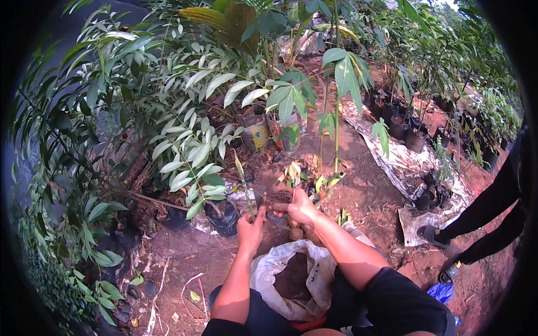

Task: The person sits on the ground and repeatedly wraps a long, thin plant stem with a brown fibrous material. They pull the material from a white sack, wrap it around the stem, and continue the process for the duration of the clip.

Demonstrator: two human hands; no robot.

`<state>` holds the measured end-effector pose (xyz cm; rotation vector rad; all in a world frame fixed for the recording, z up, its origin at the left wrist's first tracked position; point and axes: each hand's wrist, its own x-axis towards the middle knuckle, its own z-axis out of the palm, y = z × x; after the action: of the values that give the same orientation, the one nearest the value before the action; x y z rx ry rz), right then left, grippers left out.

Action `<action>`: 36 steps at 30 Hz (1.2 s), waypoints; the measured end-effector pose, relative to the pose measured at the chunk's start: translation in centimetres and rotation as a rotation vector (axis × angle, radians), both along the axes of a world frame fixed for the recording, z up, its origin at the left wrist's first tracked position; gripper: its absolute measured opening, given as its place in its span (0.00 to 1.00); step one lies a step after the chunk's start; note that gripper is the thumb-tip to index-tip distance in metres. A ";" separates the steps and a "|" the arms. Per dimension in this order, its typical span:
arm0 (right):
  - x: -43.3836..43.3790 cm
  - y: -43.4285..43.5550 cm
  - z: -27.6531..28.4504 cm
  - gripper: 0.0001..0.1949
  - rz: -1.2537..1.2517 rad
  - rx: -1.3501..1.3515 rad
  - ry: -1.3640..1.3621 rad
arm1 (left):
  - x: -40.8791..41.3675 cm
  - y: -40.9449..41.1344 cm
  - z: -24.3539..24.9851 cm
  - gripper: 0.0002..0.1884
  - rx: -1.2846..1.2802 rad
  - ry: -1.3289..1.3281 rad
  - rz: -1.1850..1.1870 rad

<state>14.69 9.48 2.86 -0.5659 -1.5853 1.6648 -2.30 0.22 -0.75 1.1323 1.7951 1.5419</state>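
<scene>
My left hand (pixel 251 230) grips the base of a slender green shoot (pixel 243 180), which stands upright with a pale pointed tip. Just to its right, my right hand (pixel 300 208) has its fingers curled close to a brown fibrous clump (pixel 280 195). Whether the right fingers hold part of that clump cannot be made out. Below both hands, a white woven sack (pixel 262 273) with a rolled-down rim sits between my legs, with dark soil (pixel 292 277) inside. Brown rounded lumps (pixel 296 233) show under my right wrist.
Black polybags (pixel 222 220) with leafy saplings crowd the left. A thin green stem (pixel 336 138) rises ahead. Several potted seedlings (pixel 415 138) line a pale ground sheet (pixel 391 168) at right. Another person's sandalled foot (pixel 433 236) is near a blue plastic bag (pixel 441 292).
</scene>
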 end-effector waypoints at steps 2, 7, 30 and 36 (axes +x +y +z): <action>0.3 -0.5 1.2 0.15 -0.002 -0.035 0.002 | -0.1 0.0 0.2 0.18 0.030 -0.073 -0.039; -1.0 0.3 -0.8 0.16 -0.021 -0.098 0.034 | 0.2 0.0 1.0 0.17 -0.035 -0.096 -0.101; -3.2 -1.6 -1.5 0.18 -0.489 0.503 -0.291 | 1.2 -1.4 4.2 0.20 -0.139 -0.372 -0.197; -2.3 -1.1 0.4 0.22 -0.228 0.349 -0.288 | 0.4 -1.9 4.1 0.17 -0.086 -0.514 -0.183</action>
<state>12.34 8.37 3.24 -0.7927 -1.8857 1.1422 -1.89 -1.69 3.38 0.7457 1.3585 1.4646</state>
